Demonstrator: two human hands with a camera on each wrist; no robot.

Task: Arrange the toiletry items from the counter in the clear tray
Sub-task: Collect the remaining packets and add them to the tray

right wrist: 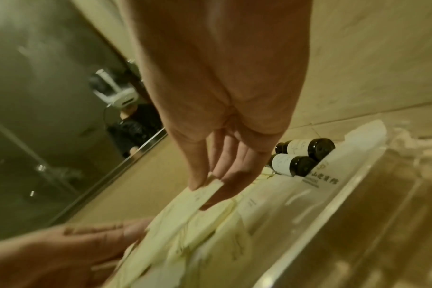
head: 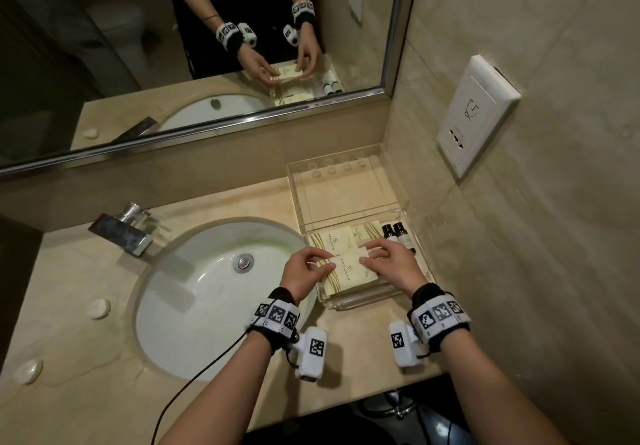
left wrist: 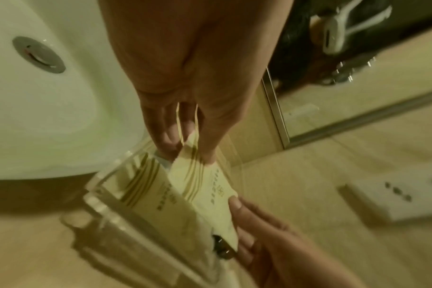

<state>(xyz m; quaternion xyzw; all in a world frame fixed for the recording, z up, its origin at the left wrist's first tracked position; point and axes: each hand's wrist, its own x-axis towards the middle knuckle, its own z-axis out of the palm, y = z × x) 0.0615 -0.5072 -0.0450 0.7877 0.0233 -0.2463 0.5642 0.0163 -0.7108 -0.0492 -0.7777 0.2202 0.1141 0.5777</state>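
Observation:
A clear tray sits on the counter right of the sink, its lid tipped back. Inside lie cream packets with gold stripes and two small dark bottles at the right side. Both hands hold one cream packet just above the tray. My left hand pinches its striped left end, seen as left hand on packet. My right hand pinches the right end, shown as right hand with the bottles behind it.
A white sink with a metal drain and a chrome tap lies to the left. A mirror runs along the back. A wall socket panel is on the right wall. Pebble-like soaps rest on the counter.

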